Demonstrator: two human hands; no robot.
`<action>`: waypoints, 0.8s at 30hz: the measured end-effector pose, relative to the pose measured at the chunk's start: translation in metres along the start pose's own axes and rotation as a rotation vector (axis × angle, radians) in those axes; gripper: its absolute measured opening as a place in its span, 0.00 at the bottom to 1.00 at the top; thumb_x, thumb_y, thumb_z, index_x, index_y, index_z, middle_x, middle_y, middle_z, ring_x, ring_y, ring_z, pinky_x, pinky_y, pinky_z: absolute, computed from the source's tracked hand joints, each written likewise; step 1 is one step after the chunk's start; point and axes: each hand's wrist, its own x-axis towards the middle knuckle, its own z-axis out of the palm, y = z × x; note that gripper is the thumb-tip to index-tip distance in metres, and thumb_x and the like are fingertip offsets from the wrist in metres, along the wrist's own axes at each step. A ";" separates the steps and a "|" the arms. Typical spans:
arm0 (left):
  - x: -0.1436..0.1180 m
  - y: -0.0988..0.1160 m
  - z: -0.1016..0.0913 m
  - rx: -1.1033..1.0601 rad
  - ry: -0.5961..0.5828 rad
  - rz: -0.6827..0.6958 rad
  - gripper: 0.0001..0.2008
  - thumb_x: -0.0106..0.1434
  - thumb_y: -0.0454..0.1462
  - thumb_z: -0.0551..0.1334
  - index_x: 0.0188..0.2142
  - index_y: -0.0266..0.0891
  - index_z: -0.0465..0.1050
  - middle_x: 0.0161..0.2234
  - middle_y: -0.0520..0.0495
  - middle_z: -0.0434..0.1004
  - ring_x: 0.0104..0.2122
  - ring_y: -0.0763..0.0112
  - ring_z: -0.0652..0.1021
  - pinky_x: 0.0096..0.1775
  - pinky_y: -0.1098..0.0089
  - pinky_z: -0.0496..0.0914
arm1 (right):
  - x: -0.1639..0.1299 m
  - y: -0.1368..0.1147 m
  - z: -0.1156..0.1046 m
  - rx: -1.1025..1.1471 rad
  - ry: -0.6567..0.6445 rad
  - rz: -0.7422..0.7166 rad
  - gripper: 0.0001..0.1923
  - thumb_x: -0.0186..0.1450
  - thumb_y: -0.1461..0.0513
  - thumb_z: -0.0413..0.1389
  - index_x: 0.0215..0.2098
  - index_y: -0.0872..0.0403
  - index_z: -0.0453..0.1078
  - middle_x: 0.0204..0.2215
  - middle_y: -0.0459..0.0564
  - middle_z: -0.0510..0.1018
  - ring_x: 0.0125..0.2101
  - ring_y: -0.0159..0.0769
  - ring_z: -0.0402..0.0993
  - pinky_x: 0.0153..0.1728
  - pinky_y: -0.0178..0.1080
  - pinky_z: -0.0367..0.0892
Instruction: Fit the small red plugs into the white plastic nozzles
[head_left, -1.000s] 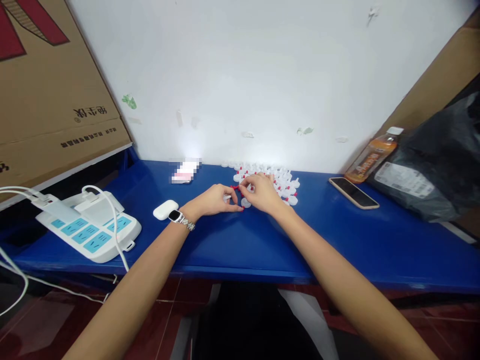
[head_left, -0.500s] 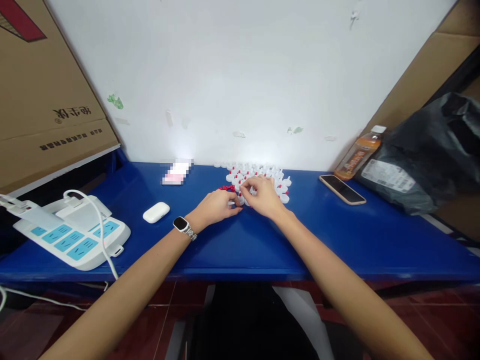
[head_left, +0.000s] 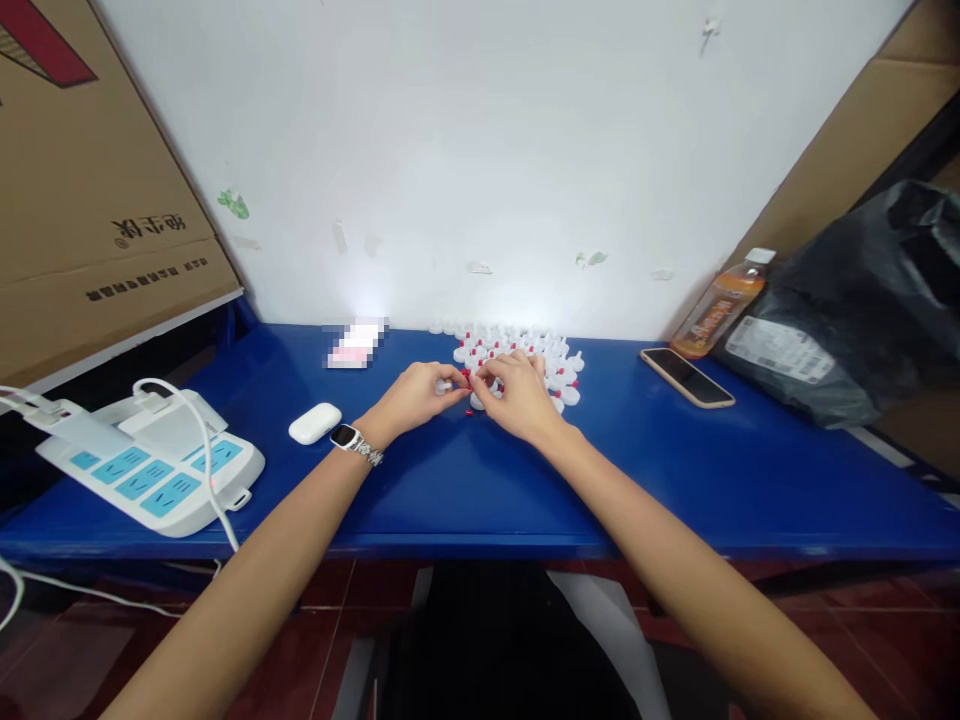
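Blue table (head_left: 480, 500): white pieces (head_left: 574, 362), orange-filled bottle (head_left: 718, 312)

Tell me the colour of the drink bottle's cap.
White; the cap shows best in the head view.

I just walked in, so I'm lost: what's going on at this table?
A person's left hand and right hand are close together at small red pieces, by the left side of a cluster of white plastic pieces, many red-tipped. A separate red piece lies nearer the person on the blue table. Exactly what each hand grips is too small to tell.
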 end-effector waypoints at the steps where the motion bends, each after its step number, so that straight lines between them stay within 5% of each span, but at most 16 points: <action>1: 0.000 -0.001 -0.001 -0.001 0.013 -0.009 0.11 0.64 0.44 0.64 0.39 0.41 0.81 0.38 0.49 0.84 0.37 0.66 0.80 0.42 0.69 0.69 | 0.000 0.001 0.001 -0.003 -0.002 0.001 0.11 0.69 0.59 0.54 0.30 0.52 0.73 0.33 0.48 0.80 0.40 0.42 0.68 0.44 0.46 0.51; 8: -0.001 0.000 -0.011 -0.036 0.071 -0.015 0.11 0.63 0.44 0.65 0.39 0.40 0.81 0.36 0.47 0.83 0.36 0.67 0.79 0.41 0.68 0.69 | -0.001 0.002 -0.001 0.081 -0.057 -0.041 0.04 0.65 0.62 0.57 0.33 0.51 0.74 0.33 0.48 0.81 0.40 0.42 0.70 0.44 0.46 0.53; 16: -0.001 0.008 -0.006 0.040 0.155 0.056 0.09 0.64 0.41 0.65 0.41 0.43 0.82 0.34 0.48 0.79 0.33 0.69 0.77 0.39 0.68 0.68 | 0.003 -0.003 0.007 0.569 0.045 0.123 0.08 0.67 0.57 0.56 0.35 0.52 0.74 0.31 0.47 0.80 0.31 0.35 0.72 0.37 0.40 0.65; 24: -0.002 0.015 0.000 0.105 0.242 0.046 0.08 0.64 0.40 0.65 0.40 0.42 0.81 0.32 0.49 0.75 0.31 0.69 0.76 0.37 0.69 0.68 | 0.004 -0.003 0.010 0.585 0.112 0.216 0.09 0.63 0.56 0.59 0.32 0.53 0.75 0.30 0.48 0.80 0.31 0.36 0.74 0.35 0.39 0.67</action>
